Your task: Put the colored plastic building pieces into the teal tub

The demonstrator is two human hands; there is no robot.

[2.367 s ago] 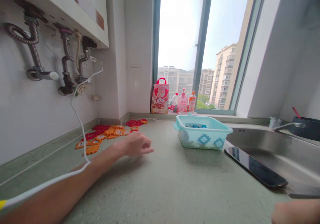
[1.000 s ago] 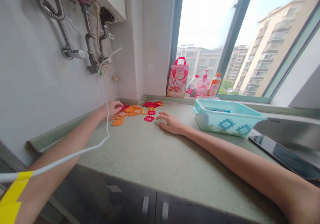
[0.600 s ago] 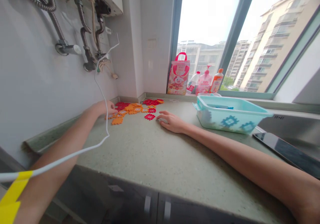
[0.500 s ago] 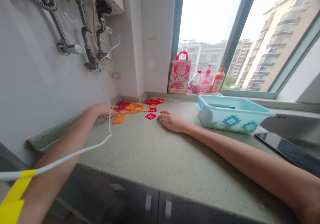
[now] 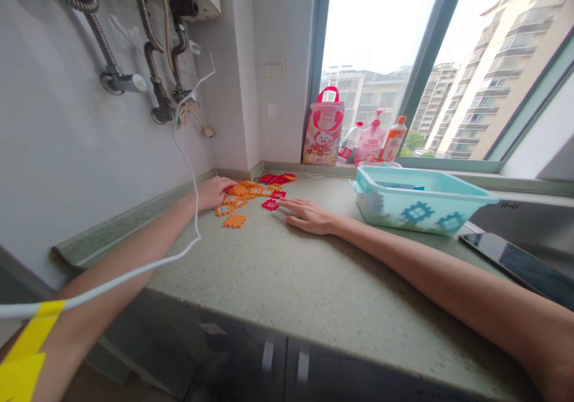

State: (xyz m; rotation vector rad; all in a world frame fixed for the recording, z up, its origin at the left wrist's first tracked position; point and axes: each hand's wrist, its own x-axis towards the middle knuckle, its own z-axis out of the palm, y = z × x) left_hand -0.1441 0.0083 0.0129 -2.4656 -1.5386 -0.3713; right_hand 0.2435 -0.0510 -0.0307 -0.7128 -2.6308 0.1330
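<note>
Countertop [image 5: 269, 264] bears loose orange pieces [image 5: 235, 221] and red pieces [image 5: 271, 179], blue pieces [image 5: 417, 212] in the tub [image 5: 430, 197], our right hand [image 5: 311, 218] unclenched, though we cannot tell whether our left hand [image 5: 211, 194] grasps any.

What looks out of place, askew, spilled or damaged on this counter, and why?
The phone looks out of place: it lies right at the sink, where water might reach it. The white cable crossing before the left arm also looks awkward. No spill or damage shows.
</note>
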